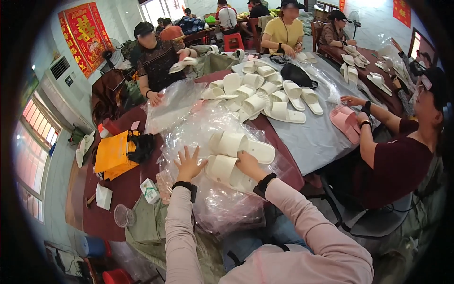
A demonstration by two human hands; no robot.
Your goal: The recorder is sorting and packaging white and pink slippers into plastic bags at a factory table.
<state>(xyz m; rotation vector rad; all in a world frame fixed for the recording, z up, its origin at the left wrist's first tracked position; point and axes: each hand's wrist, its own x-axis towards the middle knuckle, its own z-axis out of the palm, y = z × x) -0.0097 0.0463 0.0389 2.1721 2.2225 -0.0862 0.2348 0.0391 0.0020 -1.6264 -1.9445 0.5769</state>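
Two white slide slippers (221,168) lie side by side on a heap of clear plastic bags (189,135) in front of me. My right hand (249,164) grips the pair where the two slippers meet, with some of its fingers hidden among the straps. Left of the slippers, my left hand (190,164) is spread open over the plastic, fingertips close to the near slipper, holding nothing. Beyond the bags rises a pile of more white slippers (255,90).
Left on the dark red table (106,220) stand an orange paper bag (113,154), a small white box (149,191) and a clear plastic tub (124,216). A co-worker at right handles pink slippers (345,123). Across the table, another co-worker (163,66) holds a slipper.
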